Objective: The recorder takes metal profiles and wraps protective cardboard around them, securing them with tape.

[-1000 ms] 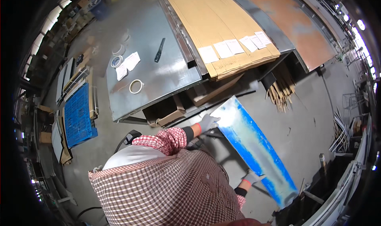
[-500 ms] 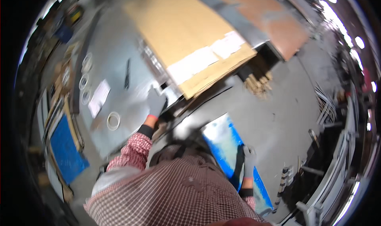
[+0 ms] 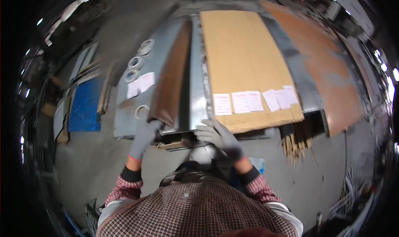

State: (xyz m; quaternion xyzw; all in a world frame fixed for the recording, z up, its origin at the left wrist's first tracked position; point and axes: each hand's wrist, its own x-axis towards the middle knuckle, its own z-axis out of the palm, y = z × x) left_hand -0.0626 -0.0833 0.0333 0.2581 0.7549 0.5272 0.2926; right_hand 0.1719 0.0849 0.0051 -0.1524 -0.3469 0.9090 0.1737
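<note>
My left hand [image 3: 144, 139], in a grey glove, is closed on the near end of a long brown sheet [image 3: 171, 79]. The sheet stands raised and bent lengthwise above the grey metal surface [image 3: 162, 37]. A dark gap lies along its right side, then a shiny metal strip [image 3: 198, 83]. My right hand [image 3: 219, 136], gloved too, has its fingers spread over the strip's near end, beside the corner of a large cardboard sheet [image 3: 249, 50]. White paper slips [image 3: 247, 102] lie along the cardboard's near edge. Its right hand neighbour is a brown-and-grey metal sheet [image 3: 332, 79].
White tape-like rings [image 3: 135, 62] and papers [image 3: 145, 82] lie on the left of the metal surface. A blue panel [image 3: 85, 108] rests on the floor at left. Wooden sticks [image 3: 295, 147] poke out under the cardboard. Part of a blue-and-white panel [image 3: 258, 164] shows behind my right forearm.
My view has turned to face the stack squarely. My right hand has let go of the blue-edged panel and come to the stack. My left hand now grips the brown sheet, whose side is raised.
</note>
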